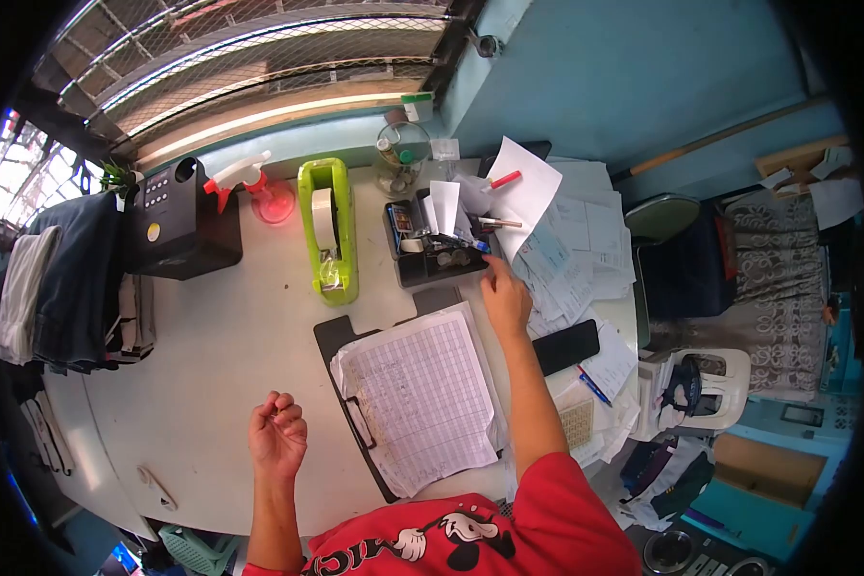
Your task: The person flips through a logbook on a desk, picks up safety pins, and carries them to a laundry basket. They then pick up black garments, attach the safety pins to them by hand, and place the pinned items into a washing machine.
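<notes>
White desk, right hand spread beside organizer, left hand loosely curled, empty.

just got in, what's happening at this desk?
A person in a red shirt sits at a white desk. The right hand reaches to the black organizer tray beside a paper pile. The left hand rests loosely curled, empty, on the desk. A clipboard with a ruled sheet lies between them.

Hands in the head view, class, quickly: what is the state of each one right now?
Left hand: fingers loosely curled, palm up, holding nothing, resting on the table.
Right hand: reaching to the black organizer tray; grip cannot be told.
</notes>
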Tool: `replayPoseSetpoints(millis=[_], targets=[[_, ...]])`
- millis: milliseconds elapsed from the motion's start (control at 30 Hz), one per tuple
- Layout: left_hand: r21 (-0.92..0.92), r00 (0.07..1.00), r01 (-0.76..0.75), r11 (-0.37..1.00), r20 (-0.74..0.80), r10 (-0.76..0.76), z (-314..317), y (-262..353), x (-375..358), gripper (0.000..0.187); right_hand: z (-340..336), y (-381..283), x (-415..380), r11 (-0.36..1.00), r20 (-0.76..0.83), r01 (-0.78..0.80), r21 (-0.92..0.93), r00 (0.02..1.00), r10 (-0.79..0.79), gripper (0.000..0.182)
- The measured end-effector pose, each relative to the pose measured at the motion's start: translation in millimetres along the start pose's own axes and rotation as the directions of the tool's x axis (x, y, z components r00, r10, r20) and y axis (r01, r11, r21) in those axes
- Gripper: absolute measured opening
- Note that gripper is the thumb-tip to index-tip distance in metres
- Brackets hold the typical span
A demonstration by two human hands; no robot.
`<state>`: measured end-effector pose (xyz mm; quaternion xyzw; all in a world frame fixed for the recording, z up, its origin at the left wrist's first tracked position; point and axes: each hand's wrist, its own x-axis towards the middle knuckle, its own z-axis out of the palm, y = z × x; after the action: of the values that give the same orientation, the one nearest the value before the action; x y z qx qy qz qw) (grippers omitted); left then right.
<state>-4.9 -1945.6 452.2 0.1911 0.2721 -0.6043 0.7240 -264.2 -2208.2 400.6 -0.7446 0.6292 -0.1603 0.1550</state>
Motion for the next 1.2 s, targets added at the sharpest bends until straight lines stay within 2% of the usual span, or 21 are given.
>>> replayPoseSetpoints(millis=[33, 100, 200, 433, 500, 533, 633, 700, 733, 800, 833, 900, 933, 1000, 1033, 1067, 1100, 1133, 1167, 1200], targets=[[-0.004, 1.000, 0.001, 1.000, 0.002, -0.001, 0.0, 0.3, 0.1, 0.008, -0.8, 2.1, 3.4, 1.000, 0.000, 0.000, 0.000, 1.000, 0.000, 0.025], [-0.001, 1.000, 0.001, 1.000, 0.011, -0.001, -1.4, 1.2, 0.9, 0.008, -0.3, 5.5, 9.1, 0.986, 0.213, 0.083, -0.146, 0.976, -0.051, 0.035], [0.008, 1.000, 0.000, 1.000, 0.019, 0.000, -0.7, 0.9, 1.4, 0.008, 1.9, 6.5, 17.1, 0.963, 0.291, 0.125, -0.240, 0.955, -0.051, 0.040], [0.016, 1.000, -0.008, 1.000, -0.017, 0.009, 1.5, -2.2, 0.3, 0.010, -2.9, 5.5, 19.5, 0.962, 0.263, 0.185, -0.200, 0.956, -0.129, 0.032], [0.017, 1.000, -0.005, 1.000, -0.018, 0.006, 1.6, -2.8, 0.3, 0.010, -8.3, 3.3, 26.2, 0.948, 0.364, 0.228, -0.220, 0.921, -0.137, 0.025], [0.018, 1.000, -0.002, 1.000, -0.020, 0.002, 1.9, -3.4, 0.2, 0.010, -8.7, 6.3, 28.4, 0.949, 0.363, 0.227, -0.221, 0.922, -0.136, 0.025], [0.038, 0.999, -0.001, 0.999, -0.041, 0.003, 3.9, -5.5, 1.6, 0.008, -10.9, 14.0, 32.4, 0.952, 0.390, 0.276, -0.129, 0.897, -0.207, 0.023], [0.055, 0.999, 0.005, 0.998, -0.035, -0.003, 3.7, -7.4, 3.2, 0.007, -14.2, 13.8, 30.9, 0.983, 0.402, 0.172, 0.062, 0.897, -0.182, 0.020], [0.074, 1.000, 0.011, 0.997, -0.030, -0.009, 3.4, -8.9, 4.4, 0.007, -12.0, 16.7, 29.1, 0.983, 0.405, 0.172, 0.062, 0.896, -0.183, 0.020], [0.093, 0.999, 0.035, 0.995, -0.034, -0.032, 1.4, -12.9, 8.7, 0.007, -2.9, 25.0, 26.1, 0.966, 0.376, 0.024, 0.256, 0.918, -0.122, 0.016], [0.113, 0.998, 0.061, 0.992, -0.038, -0.057, -0.1, -15.4, 11.4, 0.007, 0.0, 26.9, 25.4, 0.966, 0.380, 0.024, 0.257, 0.917, -0.124, 0.016], [0.175, 0.996, 0.086, 0.981, -0.048, -0.079, -3.4, -22.7, 19.9, 0.008, 3.2, 28.7, 24.2, 0.891, 0.407, -0.132, 0.434, 0.911, -0.063, 0.013], [0.235, 0.993, 0.114, 0.965, -0.060, -0.103, -5.7, -27.4, 25.1, 0.008, 3.4, 29.0, 24.0, 0.891, 0.416, -0.135, 0.433, 0.907, -0.065, 0.013], [0.283, 0.986, 0.135, 0.950, -0.136, -0.099, -11.2, -37.9, 38.3, 0.013, 6.9, 27.3, 20.4, 0.778, 0.340, -0.210, 0.593, 0.941, -0.005, 0.010], [0.274, 0.984, 0.156, 0.949, -0.129, -0.124, -18.4, -40.2, 44.7, 0.018, 6.5, 21.4, 14.0, 0.775, 0.383, -0.232, 0.588, 0.923, -0.014, 0.010], [0.265, 0.985, 0.168, 0.949, -0.089, -0.150, -22.8, -43.8, 51.9, 0.023, 3.5, 9.0, 7.3, 0.797, 0.190, -0.021, 0.603, 0.975, -0.118, 0.008], [0.288, 0.987, 0.144, 0.947, -0.106, -0.118, -20.2, -48.6, 56.2, 0.028, 2.9, -7.6, 0.7, 0.787, -0.018, 0.197, 0.584, 0.973, -0.230, 0.007], [0.286, 0.988, 0.143, 0.947, -0.095, -0.121, -12.1, -52.5, 57.5, 0.032, 1.8, -25.6, -14.6, 0.774, 0.025, 0.176, 0.609, 0.970, -0.240, 0.007], [0.236, 0.984, 0.179, 0.955, -0.048, -0.173, -8.9, -54.2, 60.1, 0.031, -2.6, -43.7, -28.4, 0.740, 0.104, 0.097, 0.665, 0.970, -0.221, 0.006], [0.265, 0.987, 0.164, 0.950, -0.047, -0.157, -0.4, -57.3, 59.1, 0.033, -4.8, -57.9, -41.4, 0.707, 0.177, 0.020, 0.707, 0.963, -0.203, 0.005]])
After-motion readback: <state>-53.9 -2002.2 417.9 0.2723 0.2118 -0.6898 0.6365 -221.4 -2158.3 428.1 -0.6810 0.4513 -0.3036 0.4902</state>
